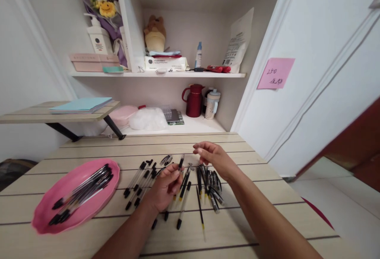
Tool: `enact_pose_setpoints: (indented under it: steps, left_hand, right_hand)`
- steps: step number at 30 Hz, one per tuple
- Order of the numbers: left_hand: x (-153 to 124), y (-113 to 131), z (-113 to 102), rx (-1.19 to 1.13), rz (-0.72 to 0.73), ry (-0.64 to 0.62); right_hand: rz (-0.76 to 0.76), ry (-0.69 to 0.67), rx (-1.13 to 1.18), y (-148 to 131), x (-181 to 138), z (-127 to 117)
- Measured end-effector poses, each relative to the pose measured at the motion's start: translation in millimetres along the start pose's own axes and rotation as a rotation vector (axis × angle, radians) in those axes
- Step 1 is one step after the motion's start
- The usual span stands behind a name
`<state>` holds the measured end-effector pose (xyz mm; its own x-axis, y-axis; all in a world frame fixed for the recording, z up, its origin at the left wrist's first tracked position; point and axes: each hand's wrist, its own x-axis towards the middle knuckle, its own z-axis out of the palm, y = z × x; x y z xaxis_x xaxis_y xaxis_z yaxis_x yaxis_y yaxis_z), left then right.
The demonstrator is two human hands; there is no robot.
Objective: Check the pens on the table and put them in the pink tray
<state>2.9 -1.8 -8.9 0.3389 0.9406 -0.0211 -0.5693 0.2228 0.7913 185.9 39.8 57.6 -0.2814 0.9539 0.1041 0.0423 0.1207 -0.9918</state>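
My left hand (166, 184) is closed around a slim pen (181, 161), whose dark section and pale tip point up above the fingers. Its lower part is hidden by the hand. To the right and a little higher, my right hand (214, 157) hovers with curved fingers and the thumb apart, nothing visible in it. Below it lie several black pen refills (201, 207) with yellow ends and a pile of black and silver pen parts (214, 184). Clear barrels with black ends (142, 180) lie left of my left hand. One more clear barrel (184, 205) rests near my left wrist.
At the left, a pink tray (111, 199) holds several pens (86, 189). Behind it stands a raised wooden shelf (26, 110) with blue paper (80, 104). A white cabinet at the back holds a red jug (194, 101) and a pale cup (211, 104).
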Motion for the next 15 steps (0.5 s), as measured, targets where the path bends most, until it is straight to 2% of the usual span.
enact_pose_setpoints:
  steps: [3, 8, 11, 15]
  left_hand:
    - [1.8, 4.7, -3.9, -0.099, 0.062, 0.023]
    - [4.8, 10.3, -12.0, -0.223, 0.100, 0.040]
    - [5.1, 13.8, -14.2, -0.249, 0.134, 0.054]
    - [5.0, 20.5, -15.9, -0.250, 0.178, 0.103]
  right_hand:
    - [-0.001, 0.046, -0.270, 6.4, 1.8, -23.3]
    - [0.043, -0.051, -0.813, 26.9, -11.9, -48.4]
    - [0.083, -0.064, -0.959, 33.9, -20.0, -52.0]
    - [0.114, -0.078, -1.016, 36.9, -22.9, -54.0]
